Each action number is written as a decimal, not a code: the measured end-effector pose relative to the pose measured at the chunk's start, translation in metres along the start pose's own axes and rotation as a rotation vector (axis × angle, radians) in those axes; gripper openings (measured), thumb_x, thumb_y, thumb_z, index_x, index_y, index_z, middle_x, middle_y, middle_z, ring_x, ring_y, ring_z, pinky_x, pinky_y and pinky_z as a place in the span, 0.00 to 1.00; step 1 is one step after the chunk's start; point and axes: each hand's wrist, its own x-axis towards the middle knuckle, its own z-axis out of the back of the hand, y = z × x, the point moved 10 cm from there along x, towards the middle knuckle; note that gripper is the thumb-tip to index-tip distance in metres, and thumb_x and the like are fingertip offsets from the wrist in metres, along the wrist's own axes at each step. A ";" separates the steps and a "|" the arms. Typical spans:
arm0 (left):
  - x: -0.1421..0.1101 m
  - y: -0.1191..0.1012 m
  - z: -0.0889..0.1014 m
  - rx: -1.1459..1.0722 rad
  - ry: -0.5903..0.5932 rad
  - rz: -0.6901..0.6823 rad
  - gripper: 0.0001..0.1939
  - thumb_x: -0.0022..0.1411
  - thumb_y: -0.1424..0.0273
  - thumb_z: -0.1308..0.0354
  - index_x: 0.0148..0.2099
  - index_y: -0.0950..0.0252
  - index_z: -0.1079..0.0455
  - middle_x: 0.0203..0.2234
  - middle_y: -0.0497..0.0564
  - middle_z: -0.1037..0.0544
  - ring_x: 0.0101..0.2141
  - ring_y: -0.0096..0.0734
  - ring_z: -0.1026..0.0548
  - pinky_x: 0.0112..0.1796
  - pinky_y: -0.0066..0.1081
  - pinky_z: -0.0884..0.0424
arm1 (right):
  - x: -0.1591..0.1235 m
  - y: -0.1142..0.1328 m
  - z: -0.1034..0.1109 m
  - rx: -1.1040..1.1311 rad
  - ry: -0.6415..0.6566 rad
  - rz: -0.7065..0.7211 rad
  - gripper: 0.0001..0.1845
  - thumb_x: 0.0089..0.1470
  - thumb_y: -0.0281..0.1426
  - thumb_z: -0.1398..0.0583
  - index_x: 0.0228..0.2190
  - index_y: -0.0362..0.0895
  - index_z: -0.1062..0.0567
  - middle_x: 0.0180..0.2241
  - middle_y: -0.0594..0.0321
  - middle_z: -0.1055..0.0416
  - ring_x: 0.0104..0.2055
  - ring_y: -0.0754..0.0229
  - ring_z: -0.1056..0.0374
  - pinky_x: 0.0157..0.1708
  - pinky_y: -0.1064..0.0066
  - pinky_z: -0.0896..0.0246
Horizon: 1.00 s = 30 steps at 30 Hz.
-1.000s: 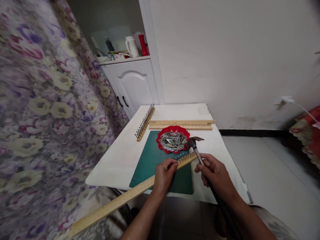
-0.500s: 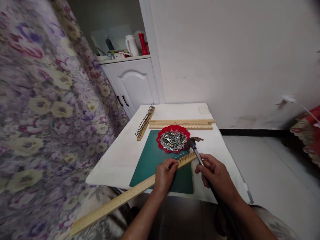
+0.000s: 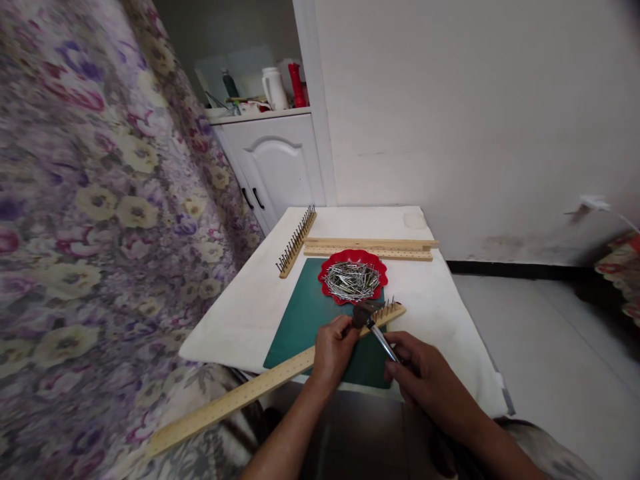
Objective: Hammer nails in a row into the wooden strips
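Note:
My right hand [image 3: 425, 373] is closed around a claw hammer [image 3: 383, 341] with a dark head and a shiny metal shaft. The hammer head is down at the wooden strip [image 3: 240, 395], right beside the fingertips of my left hand [image 3: 334, 350]. Thumb and forefinger of my left hand pinch a nail at the strip, mostly hidden by the fingers and the hammer head. The strip slants from my lap up onto the table, with rows of small holes. Several nails [image 3: 387, 308] stand upright near its far end.
A red scalloped dish [image 3: 327, 293] full of loose nails rests partly on a green mat [image 3: 300, 300]. Behind it lie more wooden strips [image 3: 370, 243]. A strip studded with upright nails [image 3: 297, 243] is at the far left of the white-covered table [image 3: 225, 327]. A floral curtain [image 3: 100, 233] hangs at left.
The hammer head has come down and left, from above the strip to beside my left fingertips. My left hand keeps its pinch on the strip. The view has shifted slightly.

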 end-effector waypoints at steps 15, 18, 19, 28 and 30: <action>0.000 0.000 0.002 0.014 -0.021 -0.009 0.11 0.58 0.67 0.46 0.27 0.66 0.29 0.21 0.45 0.31 0.24 0.25 0.35 0.27 0.24 0.43 | 0.000 0.003 0.002 -0.132 -0.018 0.050 0.19 0.54 0.28 0.46 0.49 0.45 0.33 0.25 0.68 0.28 0.14 0.68 0.39 0.13 0.77 0.43; 0.000 -0.001 0.000 0.003 -0.001 -0.013 0.10 0.59 0.67 0.47 0.29 0.66 0.29 0.22 0.46 0.30 0.26 0.26 0.33 0.28 0.24 0.41 | 0.000 0.002 0.001 -0.120 -0.015 0.035 0.18 0.54 0.28 0.46 0.47 0.45 0.32 0.24 0.68 0.29 0.13 0.68 0.40 0.13 0.77 0.44; 0.000 0.000 -0.001 0.001 0.003 -0.009 0.10 0.59 0.67 0.47 0.29 0.66 0.29 0.23 0.46 0.29 0.26 0.26 0.33 0.28 0.24 0.41 | -0.001 0.001 0.002 -0.096 -0.017 0.027 0.18 0.54 0.29 0.45 0.48 0.45 0.32 0.24 0.68 0.29 0.13 0.69 0.40 0.13 0.77 0.44; -0.001 -0.006 0.011 0.087 0.030 -0.032 0.05 0.58 0.69 0.45 0.34 0.64 0.30 0.27 0.48 0.27 0.30 0.30 0.30 0.32 0.27 0.36 | 0.002 0.005 0.031 0.151 -0.163 0.054 0.18 0.55 0.34 0.43 0.47 0.44 0.33 0.26 0.67 0.31 0.13 0.72 0.44 0.12 0.78 0.51; -0.006 -0.010 0.019 0.223 0.028 -0.083 0.06 0.57 0.68 0.44 0.37 0.63 0.30 0.31 0.49 0.27 0.34 0.33 0.30 0.36 0.30 0.36 | 0.004 0.006 0.042 0.176 -0.198 0.079 0.17 0.55 0.35 0.43 0.47 0.44 0.33 0.26 0.67 0.31 0.13 0.72 0.45 0.12 0.78 0.52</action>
